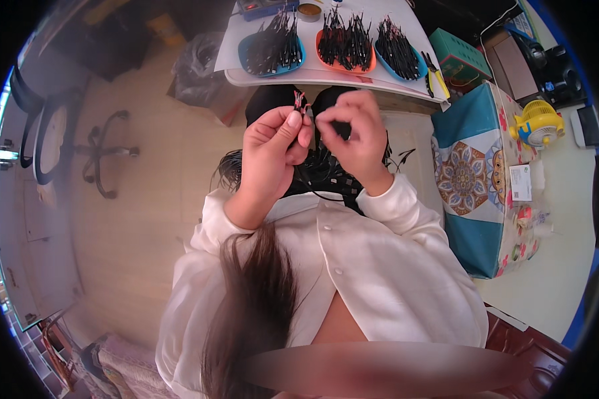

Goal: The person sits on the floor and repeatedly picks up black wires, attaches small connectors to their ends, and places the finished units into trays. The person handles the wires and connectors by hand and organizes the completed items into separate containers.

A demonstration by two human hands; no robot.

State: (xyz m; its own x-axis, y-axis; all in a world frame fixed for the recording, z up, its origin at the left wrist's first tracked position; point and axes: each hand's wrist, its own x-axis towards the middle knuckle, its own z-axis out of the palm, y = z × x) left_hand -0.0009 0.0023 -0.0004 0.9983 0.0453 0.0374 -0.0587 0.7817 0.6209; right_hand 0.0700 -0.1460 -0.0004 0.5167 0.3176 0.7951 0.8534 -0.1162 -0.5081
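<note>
In front of my lap, my left hand (273,146) pinches a black cable (299,112) between thumb and fingers. Short reddish wire ends fan out of its top, and the black cord seems to run down below the hand. Close on its right is my right hand (356,133), slightly blurred, with thumb and forefinger curled together in a pinch. Whatever may be between those fingertips is hidden or too small to see. A heap of black cables (326,179) with small connectors lies across my lap under both hands.
On the white table (259,78) ahead, a blue tray (245,63), an orange tray (371,66) and another blue tray (422,66) hold bundles of black cables. Yellow-handled pliers (438,83) lie at its right edge. A yellow fan (538,125) stands on the right; a wheeled chair (100,151) is left.
</note>
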